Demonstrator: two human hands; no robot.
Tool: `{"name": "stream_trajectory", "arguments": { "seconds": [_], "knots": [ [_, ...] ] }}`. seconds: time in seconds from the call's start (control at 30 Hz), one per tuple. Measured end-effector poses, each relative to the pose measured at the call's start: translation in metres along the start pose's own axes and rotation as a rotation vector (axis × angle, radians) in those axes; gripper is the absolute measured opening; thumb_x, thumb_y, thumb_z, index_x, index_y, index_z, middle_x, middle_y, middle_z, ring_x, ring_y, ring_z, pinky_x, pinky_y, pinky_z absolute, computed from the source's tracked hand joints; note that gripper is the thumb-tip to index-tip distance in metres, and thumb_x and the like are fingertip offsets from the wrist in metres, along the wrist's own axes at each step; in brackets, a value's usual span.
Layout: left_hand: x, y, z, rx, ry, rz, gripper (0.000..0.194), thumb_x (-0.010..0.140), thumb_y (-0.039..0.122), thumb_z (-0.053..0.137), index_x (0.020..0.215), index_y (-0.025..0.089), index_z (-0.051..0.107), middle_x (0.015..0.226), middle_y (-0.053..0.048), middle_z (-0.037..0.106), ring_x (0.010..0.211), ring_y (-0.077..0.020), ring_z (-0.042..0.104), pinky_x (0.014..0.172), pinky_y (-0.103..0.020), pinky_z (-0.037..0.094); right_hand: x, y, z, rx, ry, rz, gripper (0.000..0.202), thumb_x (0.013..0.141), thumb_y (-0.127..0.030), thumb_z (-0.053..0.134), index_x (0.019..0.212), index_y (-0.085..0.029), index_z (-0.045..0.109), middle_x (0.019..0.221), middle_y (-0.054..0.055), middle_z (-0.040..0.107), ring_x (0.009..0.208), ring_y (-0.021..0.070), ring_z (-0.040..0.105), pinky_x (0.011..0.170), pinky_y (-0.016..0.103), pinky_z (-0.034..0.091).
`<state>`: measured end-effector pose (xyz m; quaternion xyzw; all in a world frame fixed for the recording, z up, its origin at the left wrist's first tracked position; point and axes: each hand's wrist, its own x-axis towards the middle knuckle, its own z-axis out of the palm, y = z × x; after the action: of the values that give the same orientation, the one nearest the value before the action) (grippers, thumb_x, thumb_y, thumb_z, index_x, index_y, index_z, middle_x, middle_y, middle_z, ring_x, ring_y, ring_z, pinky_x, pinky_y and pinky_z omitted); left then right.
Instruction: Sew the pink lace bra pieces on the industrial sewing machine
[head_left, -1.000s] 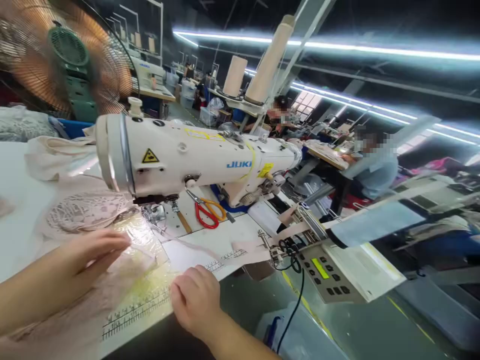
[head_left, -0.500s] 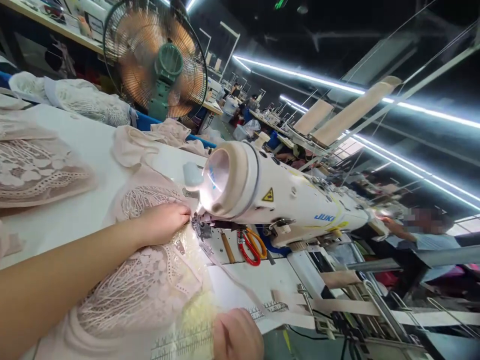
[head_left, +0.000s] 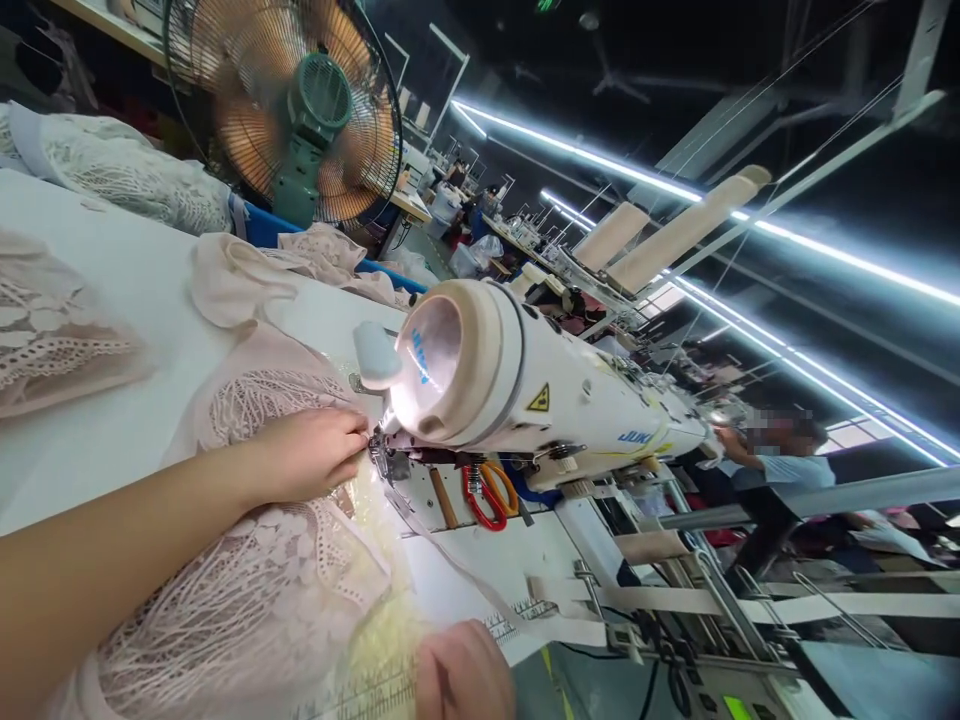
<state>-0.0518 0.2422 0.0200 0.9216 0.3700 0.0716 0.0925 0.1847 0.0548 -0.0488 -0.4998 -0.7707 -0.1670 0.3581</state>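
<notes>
A pale pink lace garment lies on the white table under the needle area of a white sewing machine. My left hand presses on the garment just left of the presser foot, fingers together on the fabric. Near the bottom edge, my right hand is curled beside yellowish sheer material; what its fingers hold, if anything, is hidden. A narrow pink strip runs from the foot toward the lower right, over a printed ruler scale.
Red-handled scissors lie beneath the machine arm. Another lace piece rests at the left. Behind the table stands a large fan. Metal guides with pale bands are at the right. A person is farther back.
The whole view has shifted, so the machine, fan and table appear farther left. My left hand's fingers are slightly more spread on the fabric. My right hand remains curled near the bottom edge.
</notes>
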Motion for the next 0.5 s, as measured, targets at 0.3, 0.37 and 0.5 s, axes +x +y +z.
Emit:
{"name": "stream_trajectory", "arguments": {
  "seconds": [0.3, 0.37, 0.5],
  "knots": [
    [0.000, -0.007, 0.003, -0.042, 0.013, -0.010, 0.038, 0.089, 0.029, 0.056, 0.124, 0.015, 0.065, 0.135, -0.014, 0.061, 0.119, -0.0313, 0.059, 0.099, -0.042, 0.049, 0.000, -0.002, 0.007, -0.004, 0.074, 0.031, 0.024, 0.087, -0.009, 0.046, 0.067, -0.022, 0.043, 0.054, -0.003, 0.038, 0.051, 0.0142, 0.033, 0.050, 0.030, 0.022],
    [0.000, -0.009, 0.005, -0.056, 0.035, -0.007, 0.039, 0.089, 0.030, 0.056, 0.125, 0.016, 0.065, 0.138, -0.015, 0.059, 0.123, -0.0322, 0.057, 0.102, -0.044, 0.047, -0.001, -0.002, 0.007, 0.002, 0.066, 0.028, 0.023, 0.086, -0.009, 0.047, 0.068, -0.022, 0.043, 0.054, -0.003, 0.039, 0.051, 0.0142, 0.033, 0.050, 0.030, 0.023],
    [0.002, -0.012, 0.005, -0.025, 0.011, -0.036, 0.043, 0.090, 0.033, 0.055, 0.129, 0.016, 0.062, 0.147, -0.016, 0.051, 0.135, -0.0328, 0.047, 0.112, -0.045, 0.039, -0.001, -0.001, 0.003, -0.008, 0.040, 0.022, 0.022, 0.086, -0.008, 0.048, 0.069, -0.022, 0.044, 0.054, -0.003, 0.039, 0.051, 0.0138, 0.034, 0.049, 0.029, 0.023]
  ]
}}
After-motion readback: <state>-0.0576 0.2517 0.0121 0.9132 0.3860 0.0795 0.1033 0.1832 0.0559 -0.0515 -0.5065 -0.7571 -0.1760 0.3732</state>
